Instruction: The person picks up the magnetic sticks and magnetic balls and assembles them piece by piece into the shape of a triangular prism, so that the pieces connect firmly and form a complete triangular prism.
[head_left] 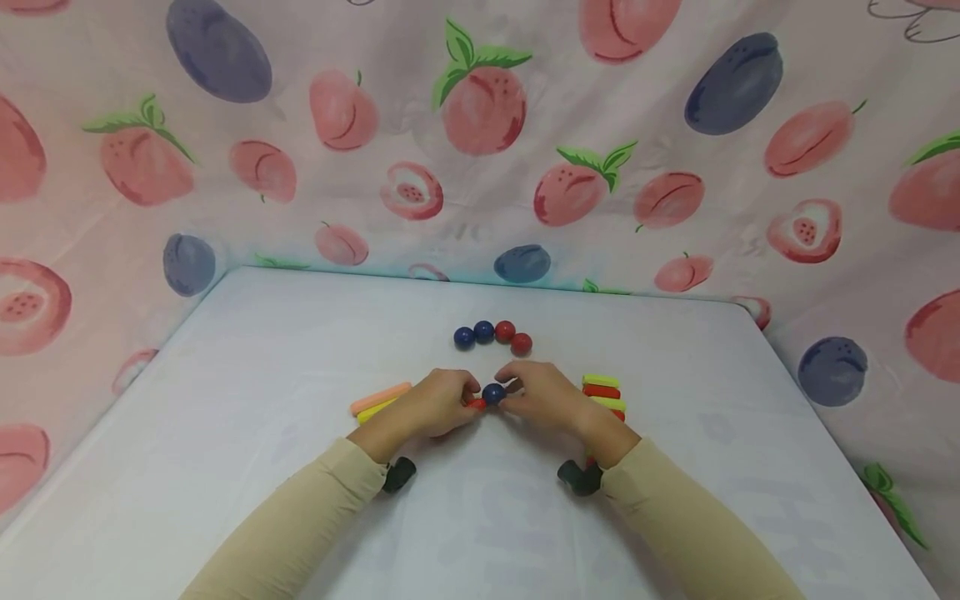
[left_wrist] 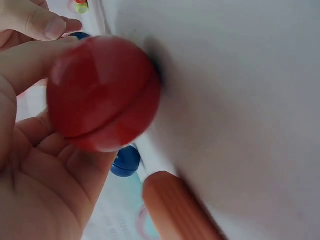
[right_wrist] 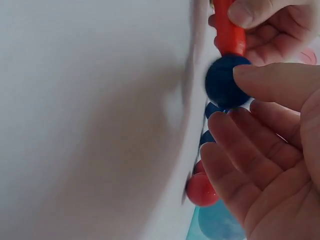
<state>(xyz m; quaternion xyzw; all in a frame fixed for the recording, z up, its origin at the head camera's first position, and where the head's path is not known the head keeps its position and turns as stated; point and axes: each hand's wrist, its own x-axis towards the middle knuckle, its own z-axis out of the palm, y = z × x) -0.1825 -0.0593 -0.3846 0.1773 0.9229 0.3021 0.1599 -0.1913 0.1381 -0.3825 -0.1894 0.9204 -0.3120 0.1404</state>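
My left hand (head_left: 442, 402) pinches a short red rod (right_wrist: 230, 32). Against the rod's end sits a dark blue ball (head_left: 493, 394), held by my right hand (head_left: 551, 400), its thumb on the ball in the right wrist view and its other fingers spread below. A shiny red ball (left_wrist: 105, 95) fills much of the left wrist view, close by my left palm and fingers; it hides the rod there, and whether the two are joined I cannot tell.
Two blue balls (head_left: 483, 332) and two red balls (head_left: 505, 332) form an arc beyond the hands. Orange (head_left: 381, 398) and yellow sticks lie left, yellow and red sticks (head_left: 602, 391) right. Dark curved pieces (head_left: 400, 475) lie near both forearms. A patterned cloth (head_left: 300, 225) hangs behind the table.
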